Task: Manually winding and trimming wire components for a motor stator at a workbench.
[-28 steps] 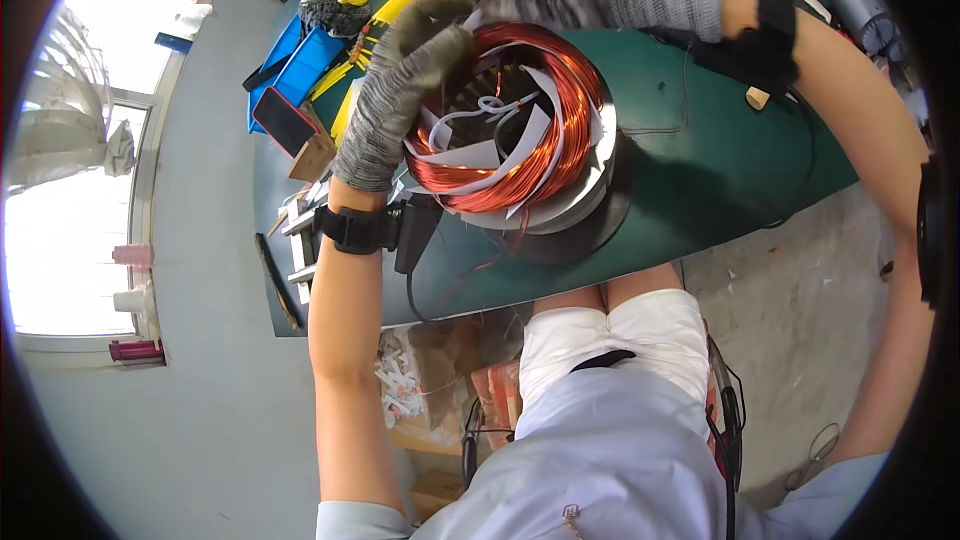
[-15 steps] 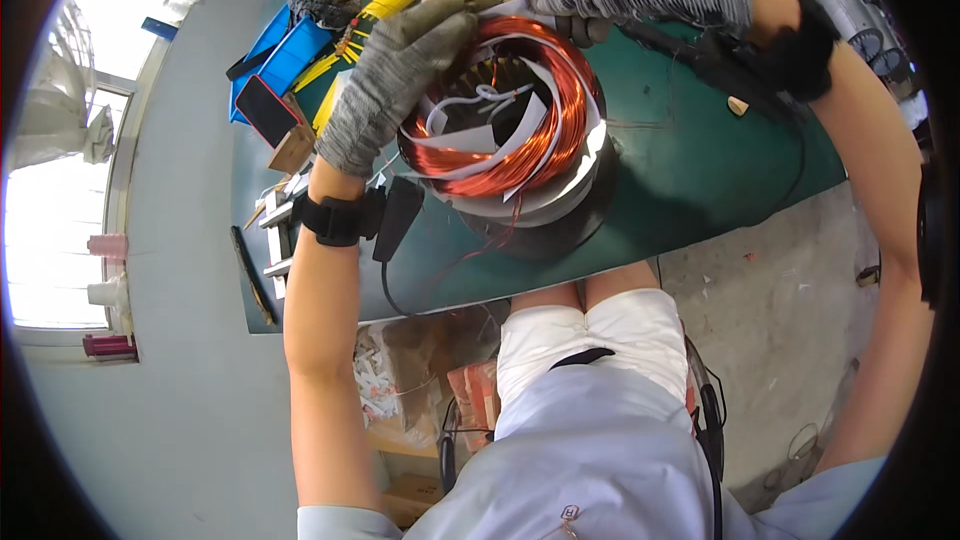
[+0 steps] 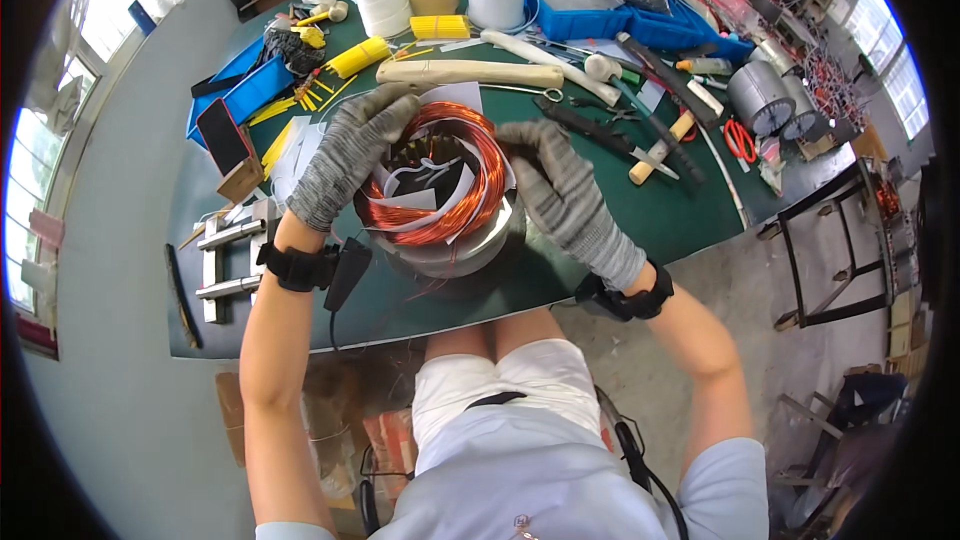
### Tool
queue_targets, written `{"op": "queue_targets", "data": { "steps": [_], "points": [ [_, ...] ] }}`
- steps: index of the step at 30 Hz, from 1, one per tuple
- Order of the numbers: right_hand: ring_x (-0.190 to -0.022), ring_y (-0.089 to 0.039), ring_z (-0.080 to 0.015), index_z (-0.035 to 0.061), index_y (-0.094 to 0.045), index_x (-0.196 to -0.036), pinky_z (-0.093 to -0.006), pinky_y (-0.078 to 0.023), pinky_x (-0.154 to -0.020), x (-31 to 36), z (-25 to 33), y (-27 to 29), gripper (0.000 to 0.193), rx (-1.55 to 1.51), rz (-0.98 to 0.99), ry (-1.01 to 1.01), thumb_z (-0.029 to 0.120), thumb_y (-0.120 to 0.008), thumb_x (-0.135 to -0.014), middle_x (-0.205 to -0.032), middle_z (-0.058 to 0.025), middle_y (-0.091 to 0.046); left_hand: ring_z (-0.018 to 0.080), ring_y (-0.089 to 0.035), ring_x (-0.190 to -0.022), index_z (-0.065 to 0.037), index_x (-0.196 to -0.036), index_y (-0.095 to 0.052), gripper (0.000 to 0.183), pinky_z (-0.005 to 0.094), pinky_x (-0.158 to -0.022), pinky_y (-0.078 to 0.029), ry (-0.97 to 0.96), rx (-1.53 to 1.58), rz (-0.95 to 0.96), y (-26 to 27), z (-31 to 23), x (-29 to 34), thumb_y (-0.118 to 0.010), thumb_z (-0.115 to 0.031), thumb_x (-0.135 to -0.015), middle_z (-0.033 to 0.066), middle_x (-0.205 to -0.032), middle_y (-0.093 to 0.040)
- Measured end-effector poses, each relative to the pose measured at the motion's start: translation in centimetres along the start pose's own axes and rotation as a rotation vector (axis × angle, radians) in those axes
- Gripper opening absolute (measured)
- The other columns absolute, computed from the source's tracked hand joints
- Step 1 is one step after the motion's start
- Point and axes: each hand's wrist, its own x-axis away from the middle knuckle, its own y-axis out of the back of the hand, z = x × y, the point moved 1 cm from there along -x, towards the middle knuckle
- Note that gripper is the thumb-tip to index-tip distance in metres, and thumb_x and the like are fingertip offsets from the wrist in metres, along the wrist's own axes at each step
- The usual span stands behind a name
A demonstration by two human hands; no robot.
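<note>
I am pressing both hands, apart, on the copper winding (image 3: 440, 175): left hand (image 3: 345, 155), right hand (image 3: 565, 195). The bench (image 3: 690, 215) edge is lying just behind the stator toward me.

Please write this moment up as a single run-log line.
left hand: gloved, on copper winding | right hand: gloved, on winding's right side | stator: on green bench

Glossy copper winding (image 3: 440, 175), matt knitted cloth gloves (image 3: 570, 200), green mat (image 3: 690, 210).
</note>
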Motion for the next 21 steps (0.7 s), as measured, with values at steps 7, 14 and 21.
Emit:
{"op": "queue_targets", "data": {
  "steps": [7, 14, 21],
  "points": [
    [-0.085, -0.055, -0.0311, 0.0063, -0.056, -0.097, -0.0382, -0.045, -0.075, 0.4, -8.1, 9.5, 0.02, 0.614, 0.207, -0.053, 0.013, -0.055, -0.079, -0.088, -0.0153, -0.057, 0.021, -0.049, -0.109, 0.0, -0.122, -0.045, 0.036, 0.0296, -0.095, -0.036, -0.091, 0.127, -0.666, 0.6, 2.2, 7.8, -0.04, -0.018, -0.091, 0.0134, -0.118, -0.051],
    [-0.104, -0.05, -0.0344, 0.0126, -0.044, -0.122, -0.0409, -0.04, -0.089, 0.8, -15.2, 10.1, 0.051, 1.182, 0.394, -0.437, 0.017, -0.06, -0.074, -0.113, -0.0191, -0.052, 0.0177, -0.05, -0.104, 0.001, -0.117, -0.046, 0.029, 0.0289, -0.092, -0.039, 0.314, 0.217, -1.034, -6.9, 12.7, 22.7, -0.043, -0.007, -0.089, 0.0116, -0.109, -0.052],
    [-0.081, -0.059, -0.0261, 0.0047, -0.053, -0.106, -0.0354, -0.047, -0.075, -3.4, -12.9, 11.8, 0.023, 0.601, -0.086, -0.023, 0.017, -0.052, -0.086, -0.09, -0.0106, -0.06, 0.0172, -0.052, -0.097, 0.002, -0.111, -0.049, 0.026, 0.0287, -0.088, -0.041, 0.15, 0.226, -0.947, -0.6, 3.7, 18.4, -0.044, -0.004, -0.087, 0.0114, -0.103, -0.054]
  ]
}}
